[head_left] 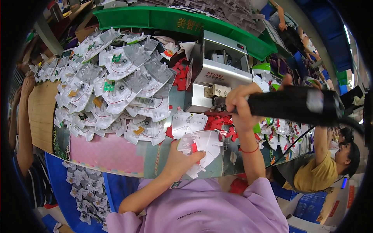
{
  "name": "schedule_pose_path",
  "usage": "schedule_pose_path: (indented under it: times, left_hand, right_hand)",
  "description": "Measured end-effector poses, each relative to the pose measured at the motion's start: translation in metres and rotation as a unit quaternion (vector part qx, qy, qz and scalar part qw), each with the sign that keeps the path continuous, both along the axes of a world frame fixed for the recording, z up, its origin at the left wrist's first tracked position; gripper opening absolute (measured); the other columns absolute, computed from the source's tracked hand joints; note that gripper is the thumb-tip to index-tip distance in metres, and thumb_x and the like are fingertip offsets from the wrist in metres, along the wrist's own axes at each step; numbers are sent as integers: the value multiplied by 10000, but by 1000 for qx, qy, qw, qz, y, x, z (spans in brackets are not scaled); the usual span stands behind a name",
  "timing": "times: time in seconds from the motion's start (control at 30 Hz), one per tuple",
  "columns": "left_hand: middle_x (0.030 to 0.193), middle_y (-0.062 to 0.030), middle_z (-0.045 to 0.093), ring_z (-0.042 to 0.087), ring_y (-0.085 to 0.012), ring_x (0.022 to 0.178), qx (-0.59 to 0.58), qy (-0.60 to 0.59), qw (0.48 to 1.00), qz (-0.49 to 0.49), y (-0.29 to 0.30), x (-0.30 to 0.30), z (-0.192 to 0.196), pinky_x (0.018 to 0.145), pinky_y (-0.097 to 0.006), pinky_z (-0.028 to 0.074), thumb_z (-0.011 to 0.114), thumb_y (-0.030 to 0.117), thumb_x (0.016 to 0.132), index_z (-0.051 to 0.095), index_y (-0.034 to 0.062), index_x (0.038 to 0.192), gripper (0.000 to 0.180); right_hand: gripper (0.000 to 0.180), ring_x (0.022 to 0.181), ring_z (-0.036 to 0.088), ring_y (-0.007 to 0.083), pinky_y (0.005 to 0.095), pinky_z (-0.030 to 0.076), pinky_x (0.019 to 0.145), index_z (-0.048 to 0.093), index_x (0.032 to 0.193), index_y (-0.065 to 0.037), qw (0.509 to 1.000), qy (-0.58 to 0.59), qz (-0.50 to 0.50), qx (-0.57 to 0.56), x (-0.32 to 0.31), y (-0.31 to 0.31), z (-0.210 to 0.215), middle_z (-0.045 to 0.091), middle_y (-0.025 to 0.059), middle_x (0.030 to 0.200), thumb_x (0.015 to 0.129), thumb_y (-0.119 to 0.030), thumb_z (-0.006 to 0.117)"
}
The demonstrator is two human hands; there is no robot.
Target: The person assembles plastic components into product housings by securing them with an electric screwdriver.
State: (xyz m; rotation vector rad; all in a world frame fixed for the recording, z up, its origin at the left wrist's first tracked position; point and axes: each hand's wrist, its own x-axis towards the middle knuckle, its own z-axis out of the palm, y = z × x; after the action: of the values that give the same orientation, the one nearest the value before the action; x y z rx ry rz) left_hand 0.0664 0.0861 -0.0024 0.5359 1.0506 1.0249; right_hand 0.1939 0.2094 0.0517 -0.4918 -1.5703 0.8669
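From the head camera, looking down over a lilac sleeve: the left hand (179,160) is wrapped around a white plastic housing (203,149), fingers curled over its near edge and clamped on it, pinning it at the front edge of the workbench (116,155), just below the metal machine (215,75). The right hand (241,106) is up higher, fingers closed tight around the grip of a black power screwdriver (295,105), which lies roughly level and stretches off to the right, its cable trailing down past the forearm. A red cord sits on that wrist. Right beside the held housing lies another white plate (189,122), and red plastic pieces (217,124) are scattered between it and the machine's base. To the left, a big heap of clear-white housings with red wires (112,81) covers the bench, spilling toward a green bin (155,17) at the back. Lower left, more white parts fill a blue crate (83,186). On the right, a person in a yellow shirt (314,174) sits close by.
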Motion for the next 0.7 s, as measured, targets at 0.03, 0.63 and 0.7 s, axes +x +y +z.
schedule_pose_path:
  times: [0.03,0.63,0.7]
  left_hand:
    - [781,-57,597,564,-103,652,1,1,1000,0,0,0,0,578,-235,466,654,29,646,565,-32,941,314]
    - [891,-91,595,594,-153,740,-19,-92,995,32,3,3,11,644,-287,498,644,8,680,529,-27,993,336]
    - [894,-92,595,595,-153,740,-18,-83,996,22,2,4,9,647,-288,498,644,8,682,527,-25,996,337]
  right_hand:
    - [108,432,423,130,237,365,435,424,728,-10,999,-26,-31,-17,-1,0,-2,429,62,522,792,-62,493]
    - [156,481,510,187,277,408,455,495,791,-33,942,162,229,-185,12,-79,20,504,85,555,741,-119,616]
    - [154,486,516,194,284,413,457,504,811,-42,941,168,238,-173,12,-83,21,512,87,563,733,-103,622]
